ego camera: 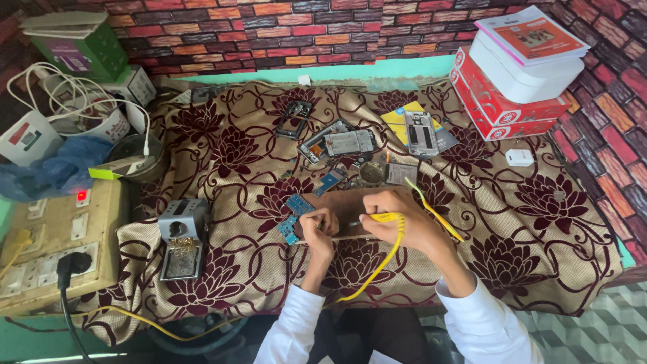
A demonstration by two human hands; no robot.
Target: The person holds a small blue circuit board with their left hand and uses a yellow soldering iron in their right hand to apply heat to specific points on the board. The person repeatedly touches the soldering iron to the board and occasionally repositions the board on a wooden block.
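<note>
Your left hand [322, 224] was closed on the edge of a blue circuit board [294, 217], pinning it to a small brown wooden board [350, 205] near the front of the worktop [539, 222]. Your right hand [394, 217] was wrapped around a yellow-handled soldering iron [383, 218], its tip pointing left toward the circuit board. The iron's yellow cord [377, 266] ran down from that hand toward your lap, and a second yellow strand rose behind your right wrist.

Just behind the wooden board lay a cluster of dismantled phone parts: a grey metal frame [349, 142], a black rectangular bezel [294, 118], a small round tin [371, 174], a second small blue board [329, 182] and a silver phone back [420, 132] resting on yellow card. None of these touched either hand.

To your left stood a grey soldering station [182, 236] with coiled brass wool in its tray. Further left sat a beige switchboard [57, 246] with a black plug and a lit red lamp.

The worktop was covered in tan cloth with a maroon flower pattern. At the back right corner, red and white boxes [515, 87] were stacked, with a white charger block [519, 158] lying near them
</note>
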